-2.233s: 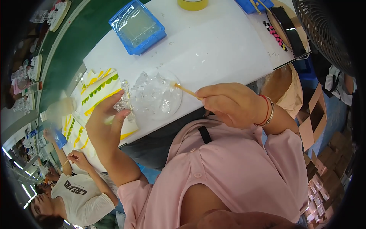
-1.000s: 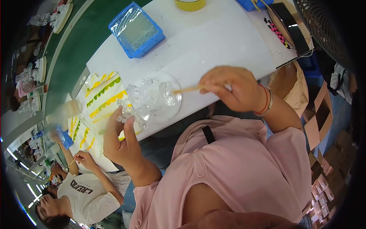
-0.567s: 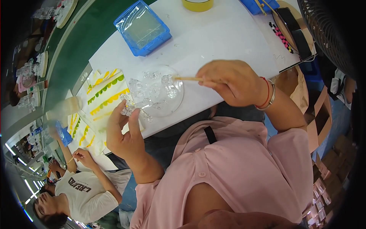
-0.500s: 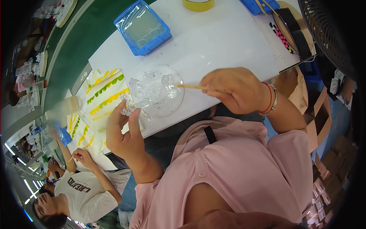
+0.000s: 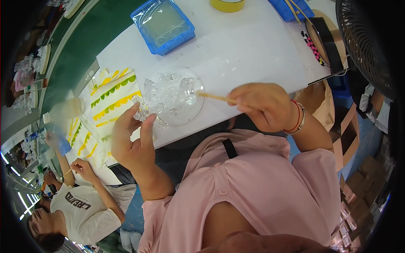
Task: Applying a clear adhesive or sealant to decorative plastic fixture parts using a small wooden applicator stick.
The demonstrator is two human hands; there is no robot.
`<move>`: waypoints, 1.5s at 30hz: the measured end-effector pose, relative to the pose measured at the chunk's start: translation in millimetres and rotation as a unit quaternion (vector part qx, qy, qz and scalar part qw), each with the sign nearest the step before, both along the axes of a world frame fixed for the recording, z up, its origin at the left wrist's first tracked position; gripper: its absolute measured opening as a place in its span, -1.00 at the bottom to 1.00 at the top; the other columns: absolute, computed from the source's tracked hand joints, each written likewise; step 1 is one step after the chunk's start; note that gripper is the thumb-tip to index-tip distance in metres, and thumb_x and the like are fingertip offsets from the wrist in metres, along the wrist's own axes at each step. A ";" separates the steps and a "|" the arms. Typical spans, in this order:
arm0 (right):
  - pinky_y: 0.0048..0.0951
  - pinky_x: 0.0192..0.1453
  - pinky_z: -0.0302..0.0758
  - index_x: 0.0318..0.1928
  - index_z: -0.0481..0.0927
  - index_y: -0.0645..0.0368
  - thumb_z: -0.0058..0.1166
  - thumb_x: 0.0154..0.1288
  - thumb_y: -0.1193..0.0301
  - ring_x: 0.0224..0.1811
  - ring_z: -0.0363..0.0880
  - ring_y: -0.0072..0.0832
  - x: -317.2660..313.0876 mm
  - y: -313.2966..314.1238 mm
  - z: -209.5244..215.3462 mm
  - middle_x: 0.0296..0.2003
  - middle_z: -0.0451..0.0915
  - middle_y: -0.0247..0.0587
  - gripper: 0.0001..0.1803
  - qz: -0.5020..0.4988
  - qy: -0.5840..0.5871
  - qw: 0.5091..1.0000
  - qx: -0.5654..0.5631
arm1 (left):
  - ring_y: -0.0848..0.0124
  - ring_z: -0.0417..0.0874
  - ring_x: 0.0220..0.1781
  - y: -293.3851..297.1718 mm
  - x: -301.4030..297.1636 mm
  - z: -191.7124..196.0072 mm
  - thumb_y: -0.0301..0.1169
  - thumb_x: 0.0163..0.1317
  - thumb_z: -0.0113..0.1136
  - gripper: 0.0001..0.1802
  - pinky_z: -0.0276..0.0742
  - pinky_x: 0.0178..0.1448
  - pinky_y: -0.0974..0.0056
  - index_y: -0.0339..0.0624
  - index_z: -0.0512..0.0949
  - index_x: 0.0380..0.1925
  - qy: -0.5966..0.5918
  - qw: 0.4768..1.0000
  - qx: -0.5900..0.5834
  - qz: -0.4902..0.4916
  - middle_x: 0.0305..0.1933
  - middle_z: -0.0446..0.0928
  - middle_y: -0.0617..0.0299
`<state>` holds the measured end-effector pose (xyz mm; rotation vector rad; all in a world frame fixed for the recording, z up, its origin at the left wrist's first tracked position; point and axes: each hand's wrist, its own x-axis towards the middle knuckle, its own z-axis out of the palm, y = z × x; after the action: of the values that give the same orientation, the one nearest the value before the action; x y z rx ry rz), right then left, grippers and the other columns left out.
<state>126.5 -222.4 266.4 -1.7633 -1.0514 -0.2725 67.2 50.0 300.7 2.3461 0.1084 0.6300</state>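
My left hand [image 5: 137,137] pinches a small clear faceted piece [image 5: 141,114] between thumb and fingers, at the near left rim of a round clear plate [image 5: 195,110]. Several clear shaped pieces [image 5: 171,90] stand on the plate; their exact kind is hard to make out. A thin wooden stick [image 5: 215,98] is gripped in my right hand [image 5: 265,105], to the right of the plate. Its tip, slightly blurred, reaches over the plate's right rim.
Behind the plate stands a blue tray [image 5: 163,27] holding clear contents. White sheets with yellow and green scalloped strips [image 5: 112,101] lie at left. A yellow tape roll [image 5: 228,4] sits at the far edge, a fan [image 5: 365,46] at right. A co-worker [image 5: 80,206] sits at lower left.
The view has shifted slightly. My right hand and the stick are a little lower and further right in the picture; my left hand keeps its pinch on the clear piece.
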 end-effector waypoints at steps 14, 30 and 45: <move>-0.43 -0.44 0.56 -0.28 0.49 0.25 0.11 0.05 0.68 -0.48 0.61 -0.31 -29.4 9.9 7.7 -0.20 0.61 0.10 -0.80 0.042 -0.053 0.996 -0.057 | 0.41 0.63 -0.42 -2.2 -4.2 0.8 -0.50 -0.15 0.55 -0.58 0.61 -0.33 0.41 -0.33 0.63 -0.22 -0.004 1.000 0.015 -0.021 -0.32 0.64 0.13; -0.42 -0.35 0.63 -0.16 0.41 0.25 0.02 0.25 0.66 -0.35 0.71 -0.23 -22.7 -5.2 8.5 -0.23 0.64 0.10 -0.83 -0.030 0.029 0.998 -0.037 | 0.37 0.61 -0.49 -7.9 -8.3 -2.6 -0.44 -0.21 0.59 -0.54 0.55 -0.37 0.38 -0.29 0.61 -0.26 -0.070 0.992 0.090 -0.046 -0.35 0.65 0.14; -0.47 -0.46 0.54 -0.33 0.51 0.27 0.16 0.02 0.62 -0.46 0.62 -0.34 -24.2 5.8 18.8 -0.21 0.62 0.07 -0.84 0.041 -0.141 0.983 -0.112 | 0.41 0.49 -0.53 -9.7 -3.6 -1.6 -0.38 -0.26 0.62 -0.51 0.40 -0.45 0.38 -0.22 0.56 -0.31 -0.066 0.991 0.110 -0.044 -0.46 0.55 0.22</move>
<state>102.3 -216.6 285.2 -1.9132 -1.3996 -0.3717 63.6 40.3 299.2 2.4958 -0.1310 0.7843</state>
